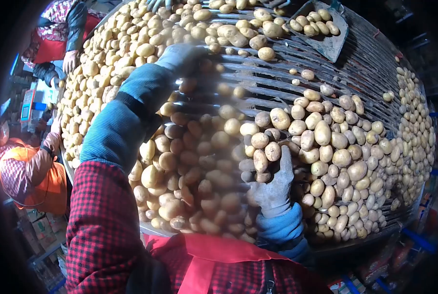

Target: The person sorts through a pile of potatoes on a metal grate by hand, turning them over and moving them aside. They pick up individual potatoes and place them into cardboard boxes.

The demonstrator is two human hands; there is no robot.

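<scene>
My left hand [181, 58], in a grey glove, reaches far forward over the metal slats [258, 78], beside loose potatoes. It is blurred, so its fingers cannot be made out. Closer to my body, my right hand [274, 192], gloved too, is cupped around a few small potatoes [260, 160]. One finger or the thumb points up along their right side; the other fingers are partly hidden beneath them. A large heap of potatoes [339, 157] lies to the right of this hand, and more potatoes [167, 208] are piled to its left.
A metal scoop [332, 44] holding several potatoes rests on the slats at the back right. At the left edge stand a person in an orange vest [52, 183] and another with a patterned sleeve [57, 24]. Gloved hands [158, 4] of someone else show at the top edge.
</scene>
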